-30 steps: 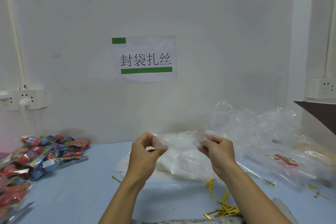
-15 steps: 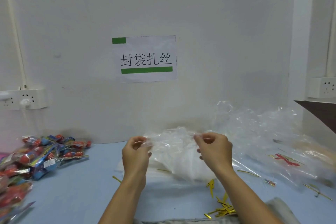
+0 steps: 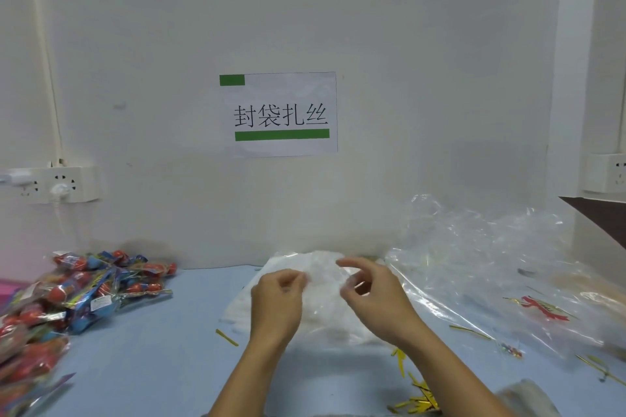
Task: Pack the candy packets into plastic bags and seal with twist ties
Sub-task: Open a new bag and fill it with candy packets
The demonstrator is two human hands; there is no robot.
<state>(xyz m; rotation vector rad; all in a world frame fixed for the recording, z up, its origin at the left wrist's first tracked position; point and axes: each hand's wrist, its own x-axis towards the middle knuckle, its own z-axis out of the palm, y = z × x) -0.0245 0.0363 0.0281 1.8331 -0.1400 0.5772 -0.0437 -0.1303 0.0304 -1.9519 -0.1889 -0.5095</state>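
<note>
We are opening a fresh plastic bag [image 3: 321, 284] held just above the stack of bags [image 3: 244, 308] at the middle of the blue counter [image 3: 152, 366]. Our left hand [image 3: 277, 301] pinches one edge of the film; our right hand [image 3: 376, 298] curls at the other, its grip too blurred to tell. Best to rub the two layers apart until the mouth gapes, then reach left for the candy packets [image 3: 84, 291]; the twist ties [image 3: 420, 396] lie near our right wrist.
</note>
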